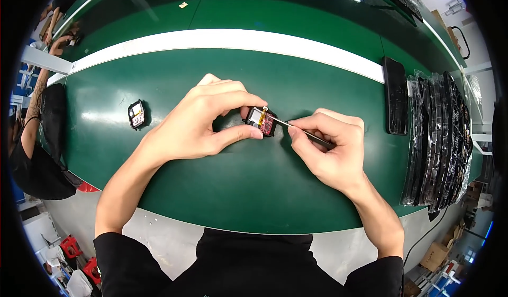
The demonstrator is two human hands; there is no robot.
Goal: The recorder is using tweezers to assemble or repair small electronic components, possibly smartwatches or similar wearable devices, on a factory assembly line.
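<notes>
Between the thumb and fingers of my left hand (206,120) is an opened watch case (261,121), black-rimmed, its inside facing up. A silvery block, a yellow strip and a red circuit board show in it. My right hand (333,146) pinches a pair of slim dark tweezers (312,135), or a similar thin tool. The tool's tip reaches the case's right side, near the red board; whether it touches cannot be made out. A second open watch case (136,114) lies on the green table to the left, with pale parts inside, apart from both hands.
Stacked trays in clear plastic wrap (436,138) stand at the table's right end, beside a flat black tray (395,96). A white rail (227,38) runs along the back of the green table (238,186). At far left is another person's arm (37,101) and a black bag (53,122).
</notes>
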